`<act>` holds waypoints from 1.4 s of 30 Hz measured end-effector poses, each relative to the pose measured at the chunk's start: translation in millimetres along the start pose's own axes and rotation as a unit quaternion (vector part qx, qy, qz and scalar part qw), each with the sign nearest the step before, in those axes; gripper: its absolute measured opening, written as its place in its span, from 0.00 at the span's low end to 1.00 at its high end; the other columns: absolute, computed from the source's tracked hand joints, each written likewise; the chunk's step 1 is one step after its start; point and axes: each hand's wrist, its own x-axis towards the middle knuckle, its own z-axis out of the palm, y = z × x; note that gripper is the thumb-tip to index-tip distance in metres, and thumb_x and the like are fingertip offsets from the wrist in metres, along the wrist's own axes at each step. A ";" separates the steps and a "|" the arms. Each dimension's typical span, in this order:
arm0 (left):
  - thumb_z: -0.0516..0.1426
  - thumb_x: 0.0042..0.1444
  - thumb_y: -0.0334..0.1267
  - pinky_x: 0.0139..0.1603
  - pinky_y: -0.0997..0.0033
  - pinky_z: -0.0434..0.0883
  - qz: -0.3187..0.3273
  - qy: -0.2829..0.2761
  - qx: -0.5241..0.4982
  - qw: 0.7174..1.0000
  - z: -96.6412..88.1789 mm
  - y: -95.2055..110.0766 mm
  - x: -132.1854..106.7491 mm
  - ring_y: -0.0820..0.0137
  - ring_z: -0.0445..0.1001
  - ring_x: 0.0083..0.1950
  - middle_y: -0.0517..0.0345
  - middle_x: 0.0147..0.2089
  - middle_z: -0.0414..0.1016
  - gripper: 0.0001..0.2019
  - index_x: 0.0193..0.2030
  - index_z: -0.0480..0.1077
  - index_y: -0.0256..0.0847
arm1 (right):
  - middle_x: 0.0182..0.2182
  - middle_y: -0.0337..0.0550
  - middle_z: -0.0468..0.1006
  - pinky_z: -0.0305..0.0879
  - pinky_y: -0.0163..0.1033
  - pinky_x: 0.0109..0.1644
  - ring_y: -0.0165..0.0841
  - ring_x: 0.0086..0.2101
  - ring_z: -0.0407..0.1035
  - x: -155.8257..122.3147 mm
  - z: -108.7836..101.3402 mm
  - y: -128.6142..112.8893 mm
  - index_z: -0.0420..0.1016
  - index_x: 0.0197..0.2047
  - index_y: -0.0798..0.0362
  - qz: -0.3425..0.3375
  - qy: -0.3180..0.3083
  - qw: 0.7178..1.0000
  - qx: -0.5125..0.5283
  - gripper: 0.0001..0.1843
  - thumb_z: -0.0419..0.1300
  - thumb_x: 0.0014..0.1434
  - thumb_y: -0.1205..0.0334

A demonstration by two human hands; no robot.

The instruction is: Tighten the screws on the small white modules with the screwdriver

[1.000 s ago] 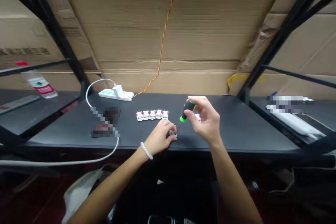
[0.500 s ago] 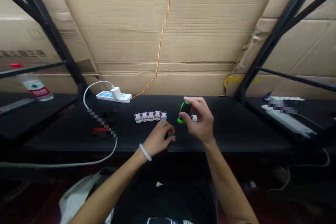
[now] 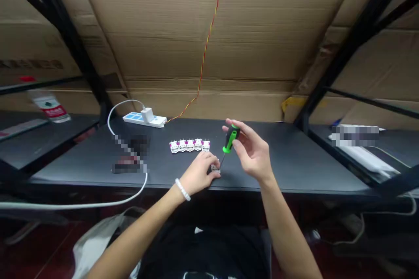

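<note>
My left hand point(image 3: 198, 173) rests on the dark table point(image 3: 294, 161) near its front edge, fingers pinched on a small white part point(image 3: 215, 167). My right hand point(image 3: 250, 150) grips a screwdriver point(image 3: 229, 141) with a green and black handle, held upright and slightly tilted. Its thin shaft points down to the small part. A row of several white and magenta parts point(image 3: 190, 145) lies just behind my left hand.
A white power strip point(image 3: 144, 118) with a plugged charger sits at the back left; its white cable point(image 3: 131, 194) loops over the front edge. A red-yellow wire point(image 3: 206, 48) hangs down the cardboard wall. A bottle point(image 3: 47, 103) stands on the left shelf. Black frame posts flank the table.
My right hand has tipped the screwdriver from nearly end-on to upright, bringing its tip down onto the part held by my left hand. My left hand has stayed in place.
</note>
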 end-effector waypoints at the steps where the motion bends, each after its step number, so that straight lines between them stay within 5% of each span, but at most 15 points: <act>1: 0.70 0.59 0.30 0.59 0.56 0.71 0.000 0.001 0.000 1.000 0.1 -0.2 0.1 0.56 0.73 0.54 0.53 0.47 0.78 0.10 0.39 0.74 0.42 | 0.65 0.51 0.78 0.84 0.49 0.55 0.43 0.55 0.82 0.0 -0.4 0.0 0.71 0.72 0.42 0.008 -0.001 1.000 0.004 0.25 0.61 0.74 0.59; 7: 0.70 0.58 0.29 0.59 0.56 0.72 -0.001 0.002 -0.003 1.000 0.2 -0.7 0.3 0.57 0.74 0.54 0.54 0.47 0.78 0.10 0.39 0.74 0.42 | 0.51 0.48 0.80 0.84 0.50 0.48 0.40 0.44 0.79 2.6 -3.9 -0.4 0.82 0.61 0.41 -0.056 0.090 0.984 -0.144 0.24 0.75 0.62 0.57; 12: 0.70 0.59 0.29 0.60 0.56 0.72 0.001 0.004 -0.004 1.000 0.1 -0.7 0.0 0.57 0.74 0.54 0.54 0.46 0.78 0.09 0.38 0.74 0.43 | 0.64 0.51 0.78 0.81 0.57 0.61 0.45 0.56 0.80 -0.2 -5.4 -1.9 0.75 0.69 0.40 -0.027 0.017 0.999 -0.032 0.23 0.59 0.74 0.59; 18: 0.71 0.58 0.30 0.59 0.56 0.72 -0.001 0.002 -0.003 1.000 0.5 -0.8 0.0 0.56 0.74 0.54 0.53 0.46 0.78 0.10 0.39 0.74 0.42 | 0.51 0.48 0.80 0.82 0.49 0.45 0.40 0.43 0.79 1.8 -6.3 -9.7 0.81 0.60 0.41 -0.071 0.069 0.982 -0.160 0.20 0.71 0.65 0.58; 24: 0.70 0.59 0.31 0.59 0.56 0.72 0.003 0.007 -0.002 1.000 0.3 -0.4 0.0 0.57 0.74 0.54 0.54 0.47 0.78 0.09 0.39 0.75 0.42 | 0.65 0.52 0.77 0.81 0.58 0.61 0.47 0.59 0.79 -0.6 -1.7 -5.1 0.72 0.70 0.42 -0.053 0.008 0.997 -0.048 0.23 0.59 0.74 0.60; 26: 0.70 0.59 0.30 0.59 0.56 0.72 0.003 0.005 -0.004 1.000 0.3 -0.2 0.2 0.57 0.74 0.54 0.54 0.46 0.78 0.08 0.39 0.75 0.43 | 0.62 0.51 0.80 0.84 0.55 0.57 0.44 0.54 0.82 -1.4 -0.9 -1.6 0.72 0.69 0.42 -0.030 0.011 0.999 -0.024 0.23 0.60 0.74 0.59; 30: 0.70 0.58 0.30 0.59 0.56 0.72 0.004 0.003 -0.009 1.000 0.5 0.1 0.5 0.57 0.74 0.54 0.54 0.46 0.78 0.09 0.38 0.74 0.43 | 0.50 0.47 0.81 0.84 0.50 0.49 0.40 0.43 0.79 0.6 -4.3 -0.8 0.81 0.59 0.42 -0.064 0.077 0.985 -0.144 0.20 0.72 0.65 0.56; 36: 0.70 0.58 0.29 0.59 0.57 0.72 0.001 0.006 -0.011 1.000 0.4 0.6 0.5 0.57 0.74 0.54 0.54 0.46 0.78 0.09 0.38 0.74 0.42 | 0.62 0.50 0.79 0.83 0.55 0.57 0.44 0.53 0.81 -0.7 -7.5 -6.0 0.74 0.69 0.41 -0.038 0.005 0.998 -0.047 0.23 0.60 0.74 0.60; 42: 0.70 0.58 0.30 0.60 0.56 0.72 0.002 0.003 -0.007 1.000 0.0 0.1 0.2 0.56 0.74 0.55 0.53 0.47 0.78 0.09 0.38 0.74 0.42 | 0.49 0.45 0.81 0.81 0.46 0.44 0.38 0.41 0.78 2.2 -8.0 -8.5 0.82 0.59 0.41 -0.067 0.065 0.985 -0.147 0.20 0.74 0.64 0.57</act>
